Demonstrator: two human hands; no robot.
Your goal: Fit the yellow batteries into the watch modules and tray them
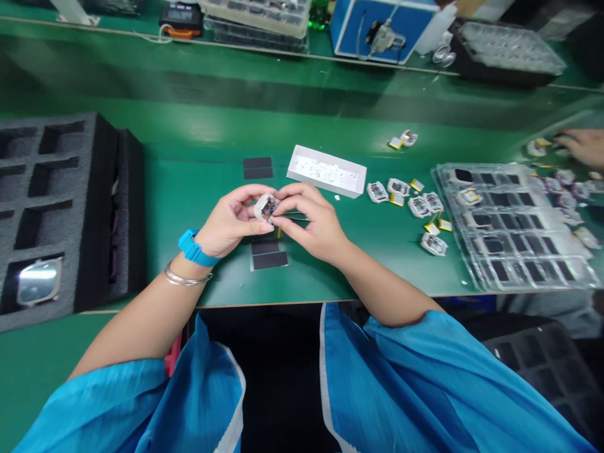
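Note:
Between the thumb and fingers of my left hand (236,217) is a small white device housing (265,207), its open side showing electronic parts. My right hand (314,220) pinches thin metal tweezers (296,216), and its fingertips meet the right edge of the housing. A bit of yellow shows just below the housing. Dark rectangular strips lie on the green bench, one group (257,168) behind my hands and another (268,255) in front of them. A white box (326,170) with tiny pieces inside sits behind my right hand.
Several open housings (419,206) with yellow-edged batteries lie at the right, beside stacked clear trays (514,226). Another person's hand (582,146) is at the far right. Black foam trays (85,214) stand at the left. A shelf (264,47) holding a blue box (382,28) runs along the back.

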